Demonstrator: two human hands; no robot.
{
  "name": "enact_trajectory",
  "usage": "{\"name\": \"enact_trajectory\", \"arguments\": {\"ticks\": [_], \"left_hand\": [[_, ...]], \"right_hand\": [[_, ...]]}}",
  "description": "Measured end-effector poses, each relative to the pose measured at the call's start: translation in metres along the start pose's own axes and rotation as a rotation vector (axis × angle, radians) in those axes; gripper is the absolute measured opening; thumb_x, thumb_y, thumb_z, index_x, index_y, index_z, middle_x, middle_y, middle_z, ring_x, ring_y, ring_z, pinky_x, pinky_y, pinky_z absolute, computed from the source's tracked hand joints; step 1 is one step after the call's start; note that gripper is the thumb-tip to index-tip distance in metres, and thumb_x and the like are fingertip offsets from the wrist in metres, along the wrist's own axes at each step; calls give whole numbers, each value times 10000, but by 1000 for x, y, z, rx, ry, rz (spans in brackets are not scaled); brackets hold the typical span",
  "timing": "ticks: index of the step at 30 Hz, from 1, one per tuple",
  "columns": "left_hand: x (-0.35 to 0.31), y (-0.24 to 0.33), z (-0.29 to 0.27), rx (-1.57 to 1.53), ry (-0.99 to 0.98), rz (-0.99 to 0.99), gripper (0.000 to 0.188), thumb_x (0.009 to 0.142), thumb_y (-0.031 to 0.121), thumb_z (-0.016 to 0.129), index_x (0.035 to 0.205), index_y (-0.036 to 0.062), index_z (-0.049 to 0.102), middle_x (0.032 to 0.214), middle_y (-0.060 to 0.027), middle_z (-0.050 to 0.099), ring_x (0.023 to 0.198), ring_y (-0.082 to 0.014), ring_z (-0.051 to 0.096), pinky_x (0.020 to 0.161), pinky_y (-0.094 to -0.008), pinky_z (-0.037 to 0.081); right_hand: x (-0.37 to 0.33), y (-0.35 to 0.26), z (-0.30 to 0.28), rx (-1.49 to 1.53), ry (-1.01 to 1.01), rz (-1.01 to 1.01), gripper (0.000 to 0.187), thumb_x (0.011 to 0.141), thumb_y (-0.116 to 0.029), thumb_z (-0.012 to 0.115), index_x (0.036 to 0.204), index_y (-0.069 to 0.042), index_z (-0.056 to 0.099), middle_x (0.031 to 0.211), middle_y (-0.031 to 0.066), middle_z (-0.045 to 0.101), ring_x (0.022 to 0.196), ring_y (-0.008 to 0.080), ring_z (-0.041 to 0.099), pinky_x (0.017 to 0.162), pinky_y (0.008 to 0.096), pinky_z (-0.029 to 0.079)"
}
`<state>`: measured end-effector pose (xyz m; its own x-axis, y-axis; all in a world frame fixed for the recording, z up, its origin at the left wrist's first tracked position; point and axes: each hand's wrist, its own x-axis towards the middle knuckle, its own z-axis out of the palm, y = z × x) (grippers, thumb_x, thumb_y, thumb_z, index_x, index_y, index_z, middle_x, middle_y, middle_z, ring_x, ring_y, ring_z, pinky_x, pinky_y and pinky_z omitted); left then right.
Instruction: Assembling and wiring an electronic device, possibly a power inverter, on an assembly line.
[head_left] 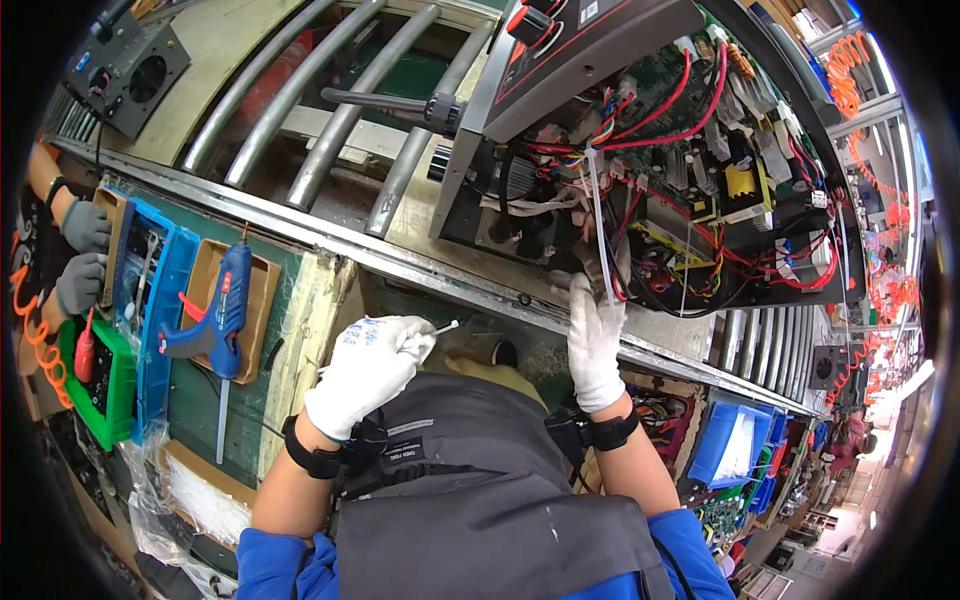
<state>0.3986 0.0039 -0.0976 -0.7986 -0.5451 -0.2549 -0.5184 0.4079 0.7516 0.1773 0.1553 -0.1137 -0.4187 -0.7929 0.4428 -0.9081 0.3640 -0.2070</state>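
Head view only. Cable tie (600,225), a thin white strip, stands almost upright in the open machine (640,170); its long axis runs from about 12 o'clock down to 6 o'clock, and its lower end goes into the right hand (594,335). This hand wears a white glove and reaches up to the lower edge of the machine, with the fingers closed narrow around the strip; the pinch itself is partly hidden by red and black wires (690,120), so I cannot tell exactly how it grips. The right hand is clearly the nearer one to the strip and touches it.

The left hand (368,365), also in a white glove, is lower and at about 9 o'clock from the right hand, well apart from the machine. It is closed around a second small white tie piece (443,327), whose short end points out toward 3 o'clock, in the direction of the right hand.

The upright strip looks thin, flat and flexible, milky white, and it crosses in front of a bundle of coloured wires near a green circuit board (665,75).

On the bench (300,300) at about 9 o'clock from the left hand lies a blue glue gun (222,310) in a cardboard tray, beside a blue bin (165,290). At the far left edge, another person's hands in grey gloves (82,255) work apart from these.
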Motion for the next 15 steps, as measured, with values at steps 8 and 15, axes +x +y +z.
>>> {"name": "enact_trajectory", "arguments": {"ticks": [8,15], "left_hand": [[9,13,6,45,-28,46,199,889,230,558,945,83,680,828,-145,663,772,-336,634,689,-402,488],[9,22,17,75,-26,49,218,910,258,522,950,112,679,869,-127,674,830,-333,641,729,-416,499]], "right_hand": [[20,-20,-4,513,-649,-127,504,907,-283,575,1308,14,505,1352,251,481,1275,362,460,1077,414,353],[51,-10,14,699,-129,280,219,842,-73,564,1056,-36,588,1004,189,575,904,307,576,792,366,468]]}}
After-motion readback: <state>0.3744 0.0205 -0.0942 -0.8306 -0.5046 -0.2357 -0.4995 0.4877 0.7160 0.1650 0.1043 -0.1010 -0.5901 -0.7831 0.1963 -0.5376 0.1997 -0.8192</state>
